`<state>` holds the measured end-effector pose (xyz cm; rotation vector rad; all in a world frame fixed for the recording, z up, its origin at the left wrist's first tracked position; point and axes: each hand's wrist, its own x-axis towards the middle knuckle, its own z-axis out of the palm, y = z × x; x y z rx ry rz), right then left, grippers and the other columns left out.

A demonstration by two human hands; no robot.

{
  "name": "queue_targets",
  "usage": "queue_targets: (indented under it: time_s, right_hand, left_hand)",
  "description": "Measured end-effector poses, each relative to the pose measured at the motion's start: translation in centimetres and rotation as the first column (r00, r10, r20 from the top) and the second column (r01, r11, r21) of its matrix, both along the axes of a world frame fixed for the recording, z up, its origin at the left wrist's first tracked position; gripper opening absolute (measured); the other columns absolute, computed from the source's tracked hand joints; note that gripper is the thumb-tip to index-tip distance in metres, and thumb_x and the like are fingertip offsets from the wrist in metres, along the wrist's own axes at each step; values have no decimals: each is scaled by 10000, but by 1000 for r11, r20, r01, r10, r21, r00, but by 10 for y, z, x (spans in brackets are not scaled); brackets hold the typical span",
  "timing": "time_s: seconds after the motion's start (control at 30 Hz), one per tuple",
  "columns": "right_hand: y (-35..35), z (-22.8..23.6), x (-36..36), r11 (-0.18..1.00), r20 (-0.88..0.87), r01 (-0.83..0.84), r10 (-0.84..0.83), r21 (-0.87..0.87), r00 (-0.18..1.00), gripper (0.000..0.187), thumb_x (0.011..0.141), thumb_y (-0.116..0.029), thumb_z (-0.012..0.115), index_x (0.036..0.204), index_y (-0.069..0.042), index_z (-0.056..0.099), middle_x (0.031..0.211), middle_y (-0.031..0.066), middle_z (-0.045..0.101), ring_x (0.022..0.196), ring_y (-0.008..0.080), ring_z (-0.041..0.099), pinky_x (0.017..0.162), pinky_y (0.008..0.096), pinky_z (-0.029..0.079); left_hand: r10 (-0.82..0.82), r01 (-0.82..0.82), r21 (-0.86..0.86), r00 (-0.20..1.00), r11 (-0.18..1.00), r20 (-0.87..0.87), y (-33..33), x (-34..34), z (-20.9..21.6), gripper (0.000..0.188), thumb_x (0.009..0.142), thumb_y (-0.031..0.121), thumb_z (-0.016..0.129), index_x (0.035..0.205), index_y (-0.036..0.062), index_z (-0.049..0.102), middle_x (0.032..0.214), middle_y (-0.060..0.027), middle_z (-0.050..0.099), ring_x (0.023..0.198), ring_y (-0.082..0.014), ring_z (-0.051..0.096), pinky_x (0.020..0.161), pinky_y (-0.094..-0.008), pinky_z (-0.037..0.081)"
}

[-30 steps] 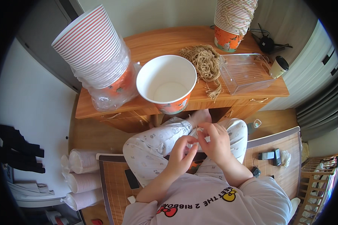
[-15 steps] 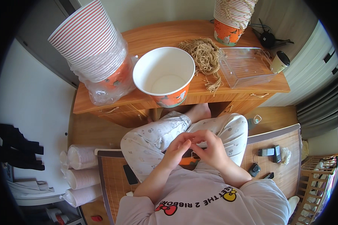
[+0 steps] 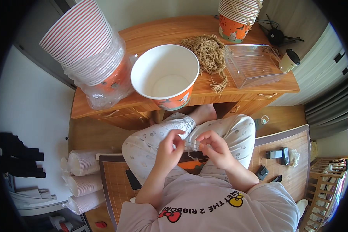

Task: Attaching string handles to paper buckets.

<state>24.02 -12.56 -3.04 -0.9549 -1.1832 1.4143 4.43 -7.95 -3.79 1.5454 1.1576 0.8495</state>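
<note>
My left hand (image 3: 169, 149) and my right hand (image 3: 214, 147) meet over my lap, and together they pinch a short piece of tan string (image 3: 191, 144) stretched between the fingertips. An orange object (image 3: 190, 165) lies on my lap under the hands, mostly hidden. A large white paper bucket (image 3: 165, 75) with an orange printed side stands open at the near edge of the low wooden table (image 3: 143, 38). Beside it to the right lies a pile of tan string (image 3: 208, 54).
A wrapped stack of striped buckets (image 3: 87, 50) leans at the table's left. Another stack of buckets (image 3: 237, 17) stands at the back, with a clear plastic tray (image 3: 253, 65) and a lidded paper cup (image 3: 288, 61) on the right. Rolls of cups (image 3: 83, 178) lie on the floor left.
My hands have stayed together over my lap and kept working the string between the fingers. The view has tilted down a little, so the table sits higher in the picture.
</note>
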Motion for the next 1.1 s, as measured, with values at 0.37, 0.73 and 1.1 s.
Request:
queue_targets:
  time_s: [0.37, 0.73, 1.1]
  right_hand:
    - [-14, 2, -4, 965, 256, -202, 156, 165, 954, 239, 953, 62, 534, 1182, -4, 542, 701, -20, 498, 608, 41, 432, 555, 224, 346]
    - [-26, -32, -31, 935, 362, -341, 286, 98, 887, 120, 978, -86, 568, 1093, -66, 544, 751, 104, 637, 690, 299, 649, 657, 373, 500]
    - [-4, -50, -21, 946, 318, -103, 0, 307, 948, 123, 942, -97, 628, 1050, -55, 588, 1234, 149, 606, 1085, 305, 574, 957, 391, 434]
  left_hand:
    - [141, -115, -112, 957, 987, 254, 22, -21, -15, 184, 1017, 184, 584, 1136, 45, 607, 827, -23, 619, 719, -117, 574, 670, -259, 460]
    - [33, 265, -193, 508, 945, 861, 26, -22, -16, 376, 990, 362, 539, 1118, 10, 568, 1037, -109, 660, 997, -243, 645, 903, -372, 498]
    - [-370, 633, 67, 359, 771, 857, 13, -17, 9, 430, 937, 434, 635, 731, 89, 479, 686, 13, 401, 622, -137, 333, 566, -294, 266]
